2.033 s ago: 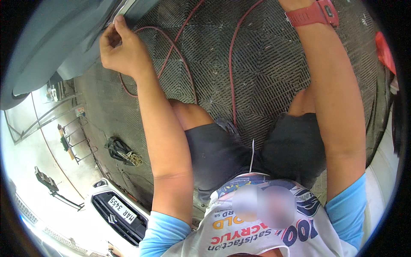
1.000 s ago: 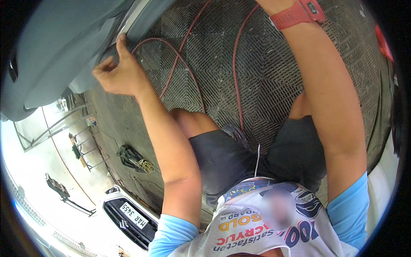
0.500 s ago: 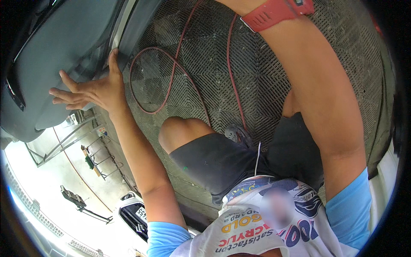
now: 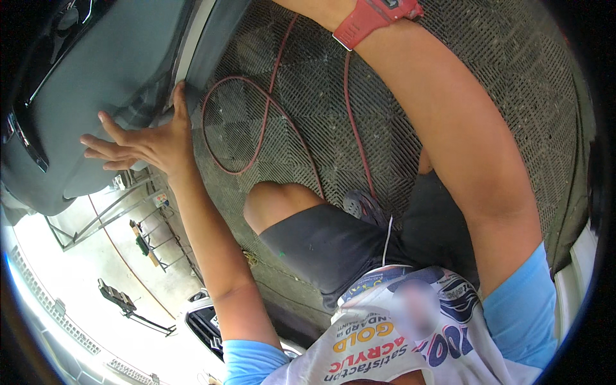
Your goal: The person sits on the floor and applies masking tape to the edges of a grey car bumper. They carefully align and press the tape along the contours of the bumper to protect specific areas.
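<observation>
The grey car body panel (image 4: 77, 83) at upper left looks rigid, smooth and heavy; take hold at its lower edge. The left hand (image 4: 144, 144) lies flat on it, fingers spread. The right hand is out of view.

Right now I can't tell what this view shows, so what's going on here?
A person is crouched on a dark grid floor mat. Their left hand lies flat, fingers spread, against a grey car panel. The right arm reaches up out of view, a red wristwatch on it; that hand is not visible. A red hose loops across the mat.
</observation>
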Tool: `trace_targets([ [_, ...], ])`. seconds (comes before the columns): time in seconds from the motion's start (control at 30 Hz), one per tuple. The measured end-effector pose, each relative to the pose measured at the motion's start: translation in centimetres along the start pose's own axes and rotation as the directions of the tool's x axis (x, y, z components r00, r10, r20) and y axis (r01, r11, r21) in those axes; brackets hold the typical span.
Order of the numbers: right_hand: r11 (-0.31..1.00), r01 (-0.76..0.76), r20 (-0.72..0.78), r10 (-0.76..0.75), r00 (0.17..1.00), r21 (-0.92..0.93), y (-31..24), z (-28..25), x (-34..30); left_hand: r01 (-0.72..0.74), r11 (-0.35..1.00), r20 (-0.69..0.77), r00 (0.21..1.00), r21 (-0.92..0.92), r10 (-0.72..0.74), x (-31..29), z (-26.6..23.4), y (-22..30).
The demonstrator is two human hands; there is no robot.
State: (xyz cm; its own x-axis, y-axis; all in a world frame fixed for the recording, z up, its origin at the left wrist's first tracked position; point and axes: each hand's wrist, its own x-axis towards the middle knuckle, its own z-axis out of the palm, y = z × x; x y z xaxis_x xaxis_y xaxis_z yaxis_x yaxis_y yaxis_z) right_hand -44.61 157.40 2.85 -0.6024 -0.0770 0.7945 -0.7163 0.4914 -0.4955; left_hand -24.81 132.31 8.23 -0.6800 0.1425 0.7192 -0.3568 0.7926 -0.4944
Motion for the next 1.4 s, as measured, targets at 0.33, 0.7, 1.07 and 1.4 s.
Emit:
trace_targets([
  [0.33,1.0,-0.017,0.021,0.017,1.0,-0.01,-0.2,0.1,0.2,-0.033,0.999,-0.019,0.999,-0.012,0.033,0.3,0.3,0.2],
  [0.7,0.998,-0.058,0.063,0.058,0.996,0.008,-0.3,0.0,0.4,-0.148,0.982,-0.112,0.985,-0.121,0.134,3.6,1.1,2.7],
  [1.07,0.996,-0.078,0.142,0.071,0.987,0.043,0.4,-0.4,0.5,-0.232,0.949,-0.034,0.973,-0.212,0.23,11.6,0.6,11.7],
  [1.4,0.95,0.309,0.407,-0.301,0.863,0.046,6.5,-6.2,4.0,-0.198,0.955,0.062,0.974,-0.222,0.217,13.1,-0.7,12.8],
])
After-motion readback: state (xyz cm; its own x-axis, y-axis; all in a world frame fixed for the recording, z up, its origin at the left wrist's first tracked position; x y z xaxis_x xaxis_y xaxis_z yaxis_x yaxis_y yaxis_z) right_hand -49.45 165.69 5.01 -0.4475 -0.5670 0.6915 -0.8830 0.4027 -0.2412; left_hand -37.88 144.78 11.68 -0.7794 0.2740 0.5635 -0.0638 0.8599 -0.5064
